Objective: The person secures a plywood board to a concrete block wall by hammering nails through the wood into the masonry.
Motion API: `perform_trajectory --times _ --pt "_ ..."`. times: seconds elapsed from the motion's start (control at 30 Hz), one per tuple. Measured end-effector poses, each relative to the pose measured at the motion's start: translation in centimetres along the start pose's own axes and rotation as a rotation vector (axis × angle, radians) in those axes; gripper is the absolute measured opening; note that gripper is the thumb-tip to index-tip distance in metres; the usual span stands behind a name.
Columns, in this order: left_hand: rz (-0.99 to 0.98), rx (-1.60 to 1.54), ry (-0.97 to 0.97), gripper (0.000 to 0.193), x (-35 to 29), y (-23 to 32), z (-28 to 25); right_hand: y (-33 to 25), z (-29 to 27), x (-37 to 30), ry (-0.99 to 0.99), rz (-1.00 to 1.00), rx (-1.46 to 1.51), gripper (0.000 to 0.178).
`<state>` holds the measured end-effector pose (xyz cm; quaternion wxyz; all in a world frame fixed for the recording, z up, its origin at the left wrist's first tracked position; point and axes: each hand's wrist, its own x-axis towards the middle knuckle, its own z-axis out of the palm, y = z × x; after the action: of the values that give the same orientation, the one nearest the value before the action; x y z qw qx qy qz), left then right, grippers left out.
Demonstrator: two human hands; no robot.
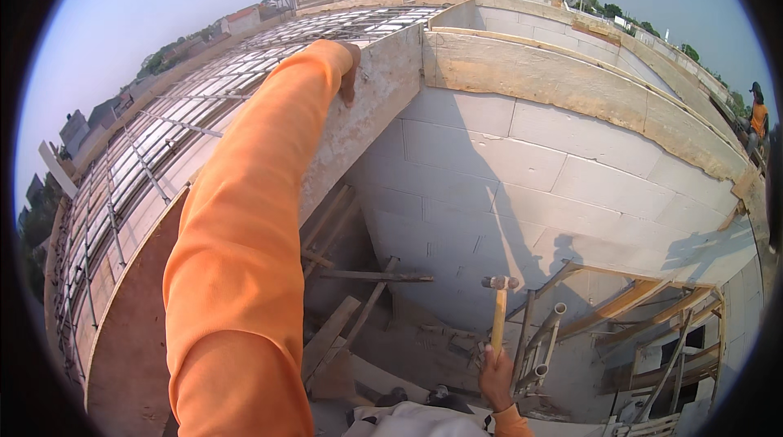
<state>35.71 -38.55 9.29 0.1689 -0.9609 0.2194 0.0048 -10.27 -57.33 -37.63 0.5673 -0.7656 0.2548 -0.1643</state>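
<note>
My left arm, in an orange sleeve, reaches far forward. My left hand (350, 75) lies over the top edge of a wooden formwork board (381, 82), its fingers curled down against the board's face; the sleeve hides part of the hand. Low in the view, my right hand (497, 377) is wrapped round the wooden handle of a hammer (499, 316). The hammer stands upright, its metal head at the top, apart from the pale block wall (457, 168) beyond it.
Left of the board spreads a grid of reinforcing bars (175, 123). Another long board (538, 70) tops the block wall. Below are timber props (371, 306), upright pipes (545, 331) and a wooden frame (644, 298). At the far right is another person (758, 120).
</note>
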Motion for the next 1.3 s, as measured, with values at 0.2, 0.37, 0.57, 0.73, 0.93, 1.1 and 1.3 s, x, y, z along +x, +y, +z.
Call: perform_trajectory --times 0.2,0.37,0.57,0.73,0.93,1.1,1.3 --pt "-0.019 0.032 0.004 0.069 1.4 -0.5 0.5 -0.9 -1.4 -2.1 0.212 0.056 0.042 0.035" --pt "-0.048 0.139 0.034 0.078 1.1 -0.5 0.7 -0.8 -2.5 -2.2 0.263 0.007 -0.043 0.036" --pt "-0.174 0.288 0.124 0.124 -1.8 2.3 -1.5 -0.4 -2.1 -1.8 0.250 -0.032 0.040 0.038" --pt "-0.015 -0.547 0.644 0.104 -3.4 7.7 -0.9 -5.1 0.4 -1.2 0.239 -0.271 0.063 0.025" --pt "0.284 -1.640 0.358 0.072 -18.8 19.8 14.2 -15.7 2.5 -2.2 0.113 -0.146 0.267 0.018" --pt "0.223 -1.711 -0.084 0.065 -25.6 20.5 29.1 -18.0 4.6 -3.3 0.008 -0.327 0.179 0.022" --pt "0.256 -1.906 -0.092 0.074 -31.6 20.4 34.9 -16.7 8.0 -6.2 -0.270 -0.242 0.192 0.026"
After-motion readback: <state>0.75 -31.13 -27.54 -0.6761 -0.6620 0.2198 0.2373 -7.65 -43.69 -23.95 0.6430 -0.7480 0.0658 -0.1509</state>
